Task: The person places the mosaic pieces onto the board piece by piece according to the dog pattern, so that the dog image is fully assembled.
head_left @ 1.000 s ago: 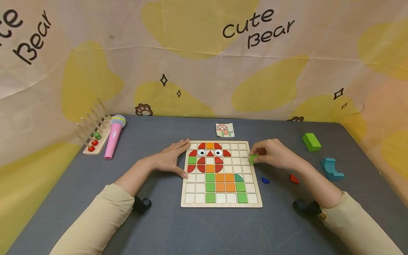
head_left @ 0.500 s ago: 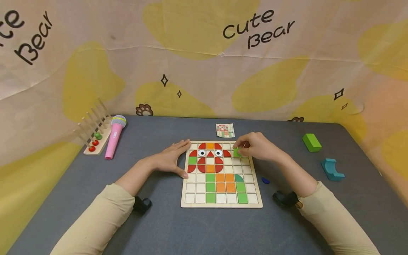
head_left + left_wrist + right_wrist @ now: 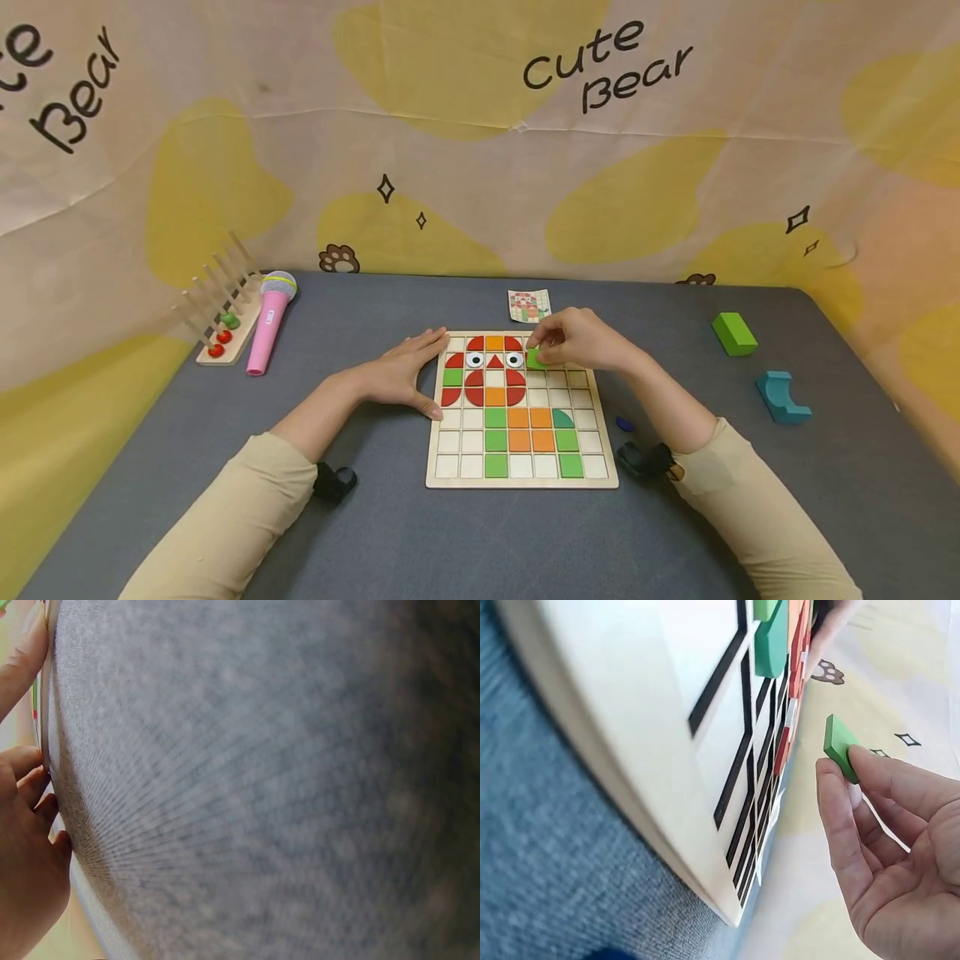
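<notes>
My right hand (image 3: 585,340) pinches a green square tile (image 3: 535,360) between thumb and fingers, over the upper right part of a wooden grid board (image 3: 471,442). In the right wrist view the green tile (image 3: 840,746) is tilted and held apart from the board. Red, orange and green pieces with two round eye tiles (image 3: 513,360) form a picture in the grid. At the board's left edge rests my left hand (image 3: 397,373), thumb and fingers spread along the rim. The left wrist view shows those fingertips (image 3: 30,756) touching the edge.
A small printed picture card (image 3: 525,305) lies behind the board. A dark blue piece (image 3: 624,424) sits to its right, near my right forearm. Farther right are a green block (image 3: 735,333) and a turquoise arch (image 3: 780,398). A pink microphone (image 3: 266,329) and a peg stand (image 3: 236,337) occupy the left.
From beside the board's right edge, my right hand has carried the green tile leftward over the grid, close to the right eye tile. My left hand has stayed put. The forearm now covers the red piece.
</notes>
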Available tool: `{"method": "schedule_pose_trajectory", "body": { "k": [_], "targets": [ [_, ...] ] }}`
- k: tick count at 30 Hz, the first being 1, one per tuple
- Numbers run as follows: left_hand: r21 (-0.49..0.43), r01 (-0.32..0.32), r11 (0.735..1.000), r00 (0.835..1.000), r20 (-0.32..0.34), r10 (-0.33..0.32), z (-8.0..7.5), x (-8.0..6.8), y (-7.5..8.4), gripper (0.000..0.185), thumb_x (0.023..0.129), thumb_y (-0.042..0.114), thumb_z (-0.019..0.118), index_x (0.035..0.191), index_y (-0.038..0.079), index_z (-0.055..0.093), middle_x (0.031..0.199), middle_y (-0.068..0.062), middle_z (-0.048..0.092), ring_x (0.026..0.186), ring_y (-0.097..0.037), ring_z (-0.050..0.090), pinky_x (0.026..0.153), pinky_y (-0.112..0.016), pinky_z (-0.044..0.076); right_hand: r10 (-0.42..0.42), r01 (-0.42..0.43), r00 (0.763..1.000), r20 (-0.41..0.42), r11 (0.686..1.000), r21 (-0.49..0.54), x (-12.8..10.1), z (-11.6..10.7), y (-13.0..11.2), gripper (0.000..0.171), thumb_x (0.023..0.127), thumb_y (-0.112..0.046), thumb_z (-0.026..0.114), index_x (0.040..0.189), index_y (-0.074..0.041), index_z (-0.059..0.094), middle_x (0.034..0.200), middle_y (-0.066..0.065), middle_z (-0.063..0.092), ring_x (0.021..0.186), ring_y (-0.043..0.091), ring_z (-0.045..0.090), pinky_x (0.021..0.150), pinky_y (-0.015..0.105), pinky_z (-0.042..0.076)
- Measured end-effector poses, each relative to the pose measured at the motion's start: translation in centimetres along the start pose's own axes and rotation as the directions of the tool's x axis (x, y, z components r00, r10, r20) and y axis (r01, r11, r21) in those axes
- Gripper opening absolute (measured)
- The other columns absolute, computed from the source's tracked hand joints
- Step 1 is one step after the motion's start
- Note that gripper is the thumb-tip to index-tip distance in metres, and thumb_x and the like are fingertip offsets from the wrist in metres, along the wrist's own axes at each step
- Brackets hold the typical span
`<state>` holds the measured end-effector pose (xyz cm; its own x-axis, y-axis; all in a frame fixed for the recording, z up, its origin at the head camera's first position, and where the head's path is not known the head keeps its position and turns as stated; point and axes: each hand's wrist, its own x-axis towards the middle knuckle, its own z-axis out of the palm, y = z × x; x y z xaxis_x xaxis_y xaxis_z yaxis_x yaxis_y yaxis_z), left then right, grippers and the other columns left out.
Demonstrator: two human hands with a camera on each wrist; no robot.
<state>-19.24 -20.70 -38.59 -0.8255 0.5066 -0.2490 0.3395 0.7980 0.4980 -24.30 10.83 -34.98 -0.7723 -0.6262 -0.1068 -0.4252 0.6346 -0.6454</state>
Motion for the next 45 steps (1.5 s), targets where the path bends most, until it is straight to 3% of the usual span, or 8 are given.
{"method": "schedule_pose_trajectory", "body": {
  "k": [7,20,34,45],
  "targets": [
    [0.009,-0.004,1.000,1.000,-0.005,0.004,0.0,-0.1,0.1,0.122,0.070,0.049,0.086,0.159,0.006,0.013,0.169,-0.012,0.006,0.157,-0.034,0.006,0.128,-0.056,0.009,0.036,-0.037,0.999,0.033,0.999,0.037,0.1,0.2,-0.1,0.013,0.088,-0.011,0.068,0.098,-0.012,0.075,0.082,0.003,0.070,0.075,0.015,0.061,0.067,0.025,0.049],
    [0.011,-0.004,1.000,1.000,-0.013,0.004,0.0,-0.1,0.0,0.123,0.070,0.049,0.086,0.159,0.007,0.013,0.169,-0.011,0.006,0.157,-0.034,0.006,0.128,-0.056,0.010,0.015,-0.017,0.993,0.114,1.000,0.020,0.1,0.8,-0.1,0.009,0.083,-0.005,0.072,0.091,-0.009,0.075,0.078,0.004,0.074,0.068,0.014,0.069,0.068,0.026,0.053],
    [0.006,-0.007,1.000,1.000,-0.007,0.007,0.1,-0.1,-0.1,0.122,0.070,0.050,0.085,0.159,0.007,0.013,0.169,-0.011,0.005,0.157,-0.034,0.005,0.128,-0.055,0.008,0.011,-0.008,0.996,0.088,0.999,-0.031,0.3,1.2,-0.3,0.004,0.082,-0.003,0.076,0.085,-0.005,0.075,0.076,0.004,0.075,0.066,0.011,0.068,0.066,0.024,0.054],
    [0.013,-0.008,1.000,1.000,-0.003,0.008,0.1,0.0,-0.1,0.123,0.070,0.051,0.085,0.160,0.008,0.013,0.169,-0.011,0.005,0.157,-0.034,0.005,0.128,-0.055,0.009,0.013,-0.011,0.999,0.051,0.999,-0.044,0.2,1.3,-0.3,0.006,0.080,-0.004,0.078,0.084,-0.009,0.078,0.079,0.002,0.076,0.068,0.006,0.066,0.067,0.023,0.054]
  ]
}}
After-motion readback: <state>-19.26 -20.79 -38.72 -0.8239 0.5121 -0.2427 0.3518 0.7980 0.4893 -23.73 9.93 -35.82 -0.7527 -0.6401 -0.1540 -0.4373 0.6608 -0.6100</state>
